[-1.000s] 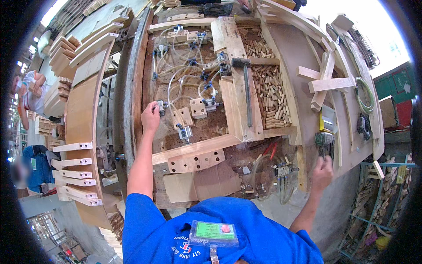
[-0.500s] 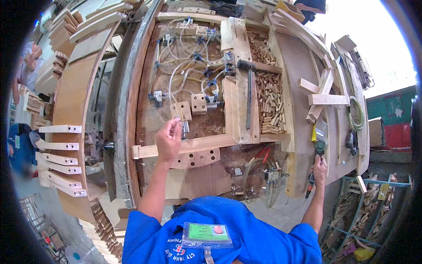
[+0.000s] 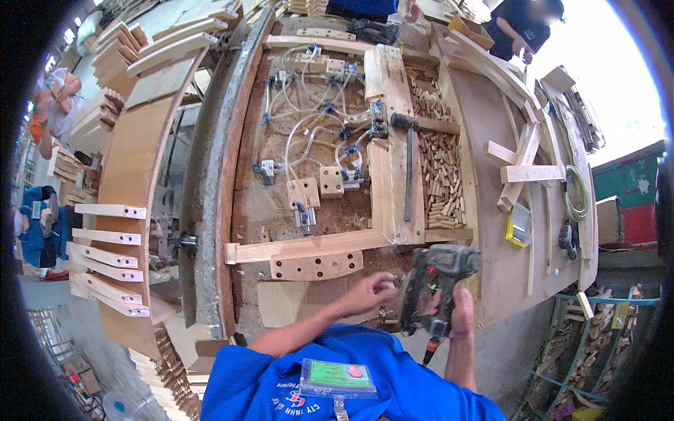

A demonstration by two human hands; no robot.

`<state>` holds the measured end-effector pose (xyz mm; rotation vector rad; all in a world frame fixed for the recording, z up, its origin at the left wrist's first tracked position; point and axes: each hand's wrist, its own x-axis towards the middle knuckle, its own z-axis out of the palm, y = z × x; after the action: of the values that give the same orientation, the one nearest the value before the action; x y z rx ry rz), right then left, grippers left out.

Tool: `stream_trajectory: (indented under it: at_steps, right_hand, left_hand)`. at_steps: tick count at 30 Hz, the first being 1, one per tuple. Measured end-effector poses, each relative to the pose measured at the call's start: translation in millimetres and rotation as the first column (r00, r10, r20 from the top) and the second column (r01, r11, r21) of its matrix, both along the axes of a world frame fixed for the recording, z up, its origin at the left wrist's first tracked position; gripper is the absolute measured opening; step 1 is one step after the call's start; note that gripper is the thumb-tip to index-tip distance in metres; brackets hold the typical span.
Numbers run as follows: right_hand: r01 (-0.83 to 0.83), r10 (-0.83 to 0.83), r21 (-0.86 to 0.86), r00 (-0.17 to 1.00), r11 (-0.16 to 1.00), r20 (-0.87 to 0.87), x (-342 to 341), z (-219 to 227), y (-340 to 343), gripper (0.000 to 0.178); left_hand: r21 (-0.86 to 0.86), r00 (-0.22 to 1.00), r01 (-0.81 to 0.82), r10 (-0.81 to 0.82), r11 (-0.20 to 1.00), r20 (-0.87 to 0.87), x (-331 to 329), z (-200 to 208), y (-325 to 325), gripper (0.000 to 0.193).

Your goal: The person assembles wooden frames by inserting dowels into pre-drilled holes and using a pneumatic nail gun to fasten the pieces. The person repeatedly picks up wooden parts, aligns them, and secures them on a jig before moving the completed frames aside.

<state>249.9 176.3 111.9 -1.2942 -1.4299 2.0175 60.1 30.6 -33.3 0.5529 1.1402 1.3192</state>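
Observation:
My right hand [image 3: 460,312] grips a dark grey nail gun [image 3: 427,284], raised near my chest with its nose to the right. An orange fitting shows at its lower end. My left hand [image 3: 368,291] is close to the gun's left side, its fingers curled; whatever they hold, if anything, is hidden. Ahead lies a wooden frame [image 3: 309,245] on the bench. Just in front of its near rail sits a pale curved wood piece [image 3: 316,265] with several drilled holes. A hammer [image 3: 408,168] rests on the frame's right-hand timber.
Air cylinders, valves and clear tubes [image 3: 326,109] fill the frame. Wooden dowels [image 3: 439,168] lie in a trough. To the right are loose wood strips [image 3: 523,172], a yellow box [image 3: 519,226] and a coiled hose [image 3: 577,193]. Drilled slats [image 3: 109,235] line a left board. Co-workers stand beyond.
My right hand has lifted the nail gun off the right-hand board and brought it in front of me. My left hand has come back from the frame toward the gun.

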Motion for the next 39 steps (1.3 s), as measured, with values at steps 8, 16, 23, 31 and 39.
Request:
stream_trajectory:
  at_steps: [8, 16, 23, 31, 39]
  right_hand:
    - [-0.135, 0.124, -0.068, 0.982, 0.988, -0.143, -7.6, -14.9, -38.6, 0.050]
    - [-0.529, -0.654, 0.808, 0.521, 0.259, 0.549, 133.5, -124.8, 24.9, 0.050]
    - [-0.158, -0.444, 0.617, 0.562, 0.771, 0.698, 112.5, -133.1, 51.0, 0.036]
    - [-0.287, -0.487, 0.775, 0.643, 0.562, 0.591, 102.7, -134.0, 37.3, 0.025]
    - [-0.392, -0.439, 0.556, 0.352, 0.732, 0.827, 116.8, -129.7, 59.5, 0.026]
  left_hand:
    - [0.047, 0.781, -0.210, 0.138, 0.977, 0.609, 30.6, 54.4, 18.1, 0.020]
    - [-0.149, 0.924, -0.162, 0.203, 0.976, 0.326, 43.2, 47.2, 33.0, 0.025]
    - [-0.198, 0.966, -0.125, 0.164, 0.972, 0.200, 40.5, 38.1, 44.1, 0.028]
    - [-0.191, 0.975, -0.064, 0.103, 0.980, 0.198, 34.9, 29.9, 54.5, 0.031]
    - [-0.151, 0.969, -0.106, 0.137, 0.983, 0.207, 34.9, 27.1, 64.2, 0.021]
